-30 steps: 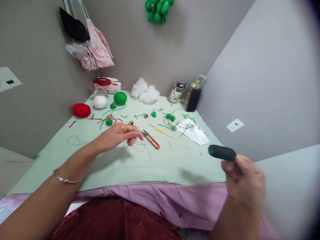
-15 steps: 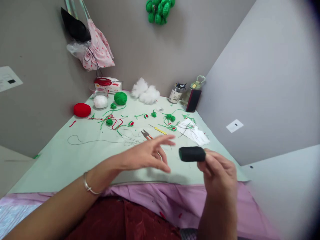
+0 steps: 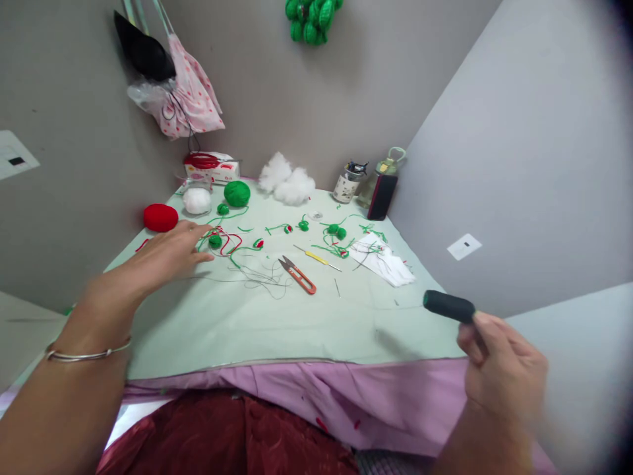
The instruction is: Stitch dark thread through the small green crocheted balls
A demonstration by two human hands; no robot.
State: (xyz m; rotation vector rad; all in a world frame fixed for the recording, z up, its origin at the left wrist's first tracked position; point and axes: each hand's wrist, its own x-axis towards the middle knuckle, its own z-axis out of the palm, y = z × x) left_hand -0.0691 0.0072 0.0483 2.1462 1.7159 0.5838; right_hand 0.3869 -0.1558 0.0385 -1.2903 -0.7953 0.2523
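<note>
On the right, a spool of black thread (image 3: 449, 305) with a green end is pinched in the fingers of my right hand (image 3: 504, 363), held up over the table's front right part. A thin thread runs left from it over the cloth. My left hand (image 3: 171, 254) reaches over the table's left side, fingers apart and holding nothing. Its fingertips are by a small green crocheted ball (image 3: 215, 241) and loose red yarn (image 3: 232, 243); contact is unclear. Tangled dark thread (image 3: 264, 280) lies farther right, beside orange-handled thread snips (image 3: 298, 276).
A yellow crochet hook (image 3: 316, 256) and a needle (image 3: 337, 287) lie mid-table. Red (image 3: 161, 218), white (image 3: 196, 200) and green (image 3: 237, 194) yarn balls stand back left. White stuffing (image 3: 287, 181), a pen jar (image 3: 347, 185), a bottle (image 3: 390, 168) and a phone (image 3: 382, 198) line the back.
My left hand has swung left and away across the table, uncovering the snips. My right hand has carried the spool of black thread to the right, and thread now stretches out from it.
</note>
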